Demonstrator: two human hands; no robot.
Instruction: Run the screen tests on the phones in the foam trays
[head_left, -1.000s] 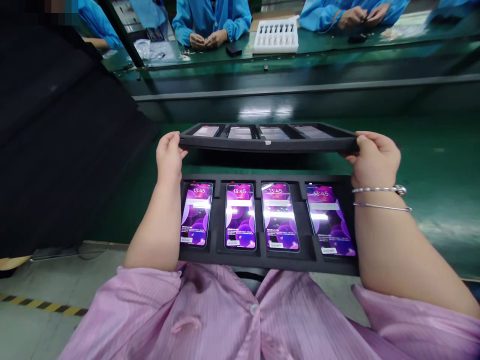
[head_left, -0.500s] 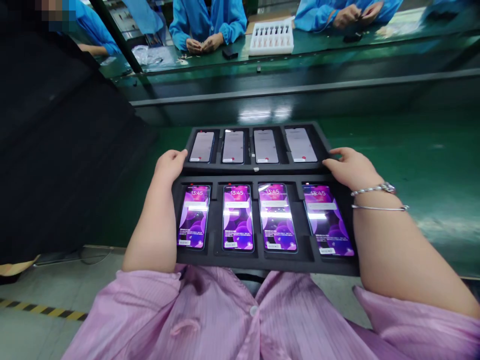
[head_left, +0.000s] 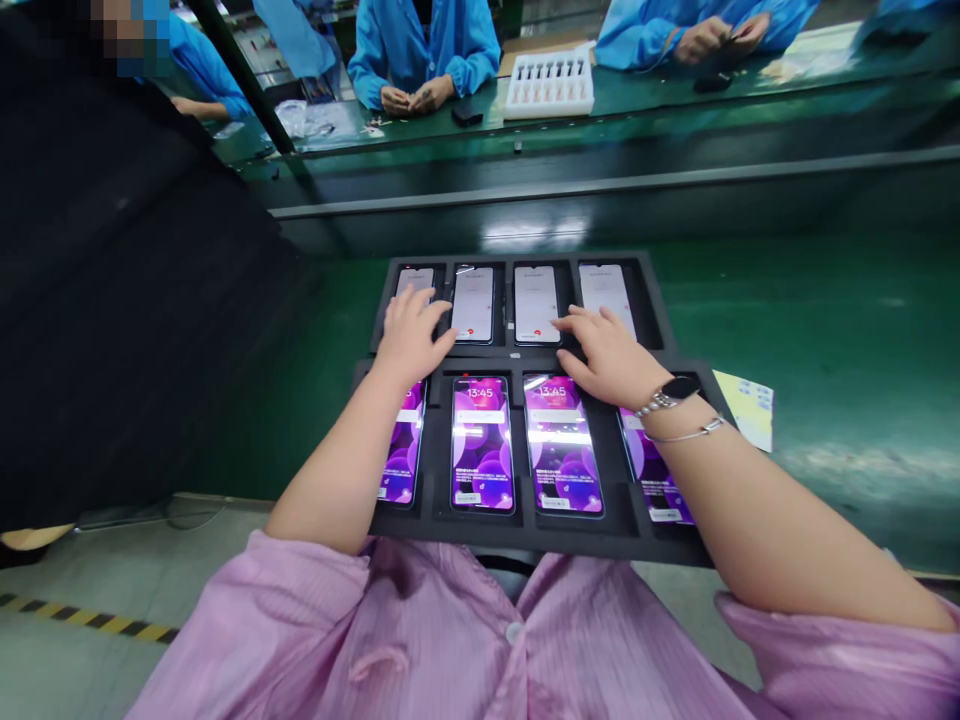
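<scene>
Two black trays lie one behind the other before me, the far tray point(head_left: 510, 257) and the near tray point(head_left: 536, 537). Several smartphones sit in slots in each. The far ones show pale screens, such as the second smartphone point(head_left: 473, 300) from the left. Purple lock screens reading 13:45 light the near ones, among them a smartphone point(head_left: 482, 445). My left hand point(head_left: 411, 338), fingers spread, is over the leftmost far smartphone and partly covers it. With its fingers apart, my right hand point(head_left: 611, 358) hovers around the lower part of the rightmost far smartphone point(head_left: 606, 290). Whether the fingertips touch the screens, I cannot tell.
A yellow-and-white printed sheet point(head_left: 746, 408) lies on the green bench point(head_left: 847, 340) right of the trays. Across a raised ledge, people in blue sleeves work with small parts near a white parts tray point(head_left: 550, 82). Black cloth point(head_left: 112, 300) hangs at left.
Both hands have let go of the far tray's sides and moved inward over its outer smartphones. The printed sheet on the right has come into view.
</scene>
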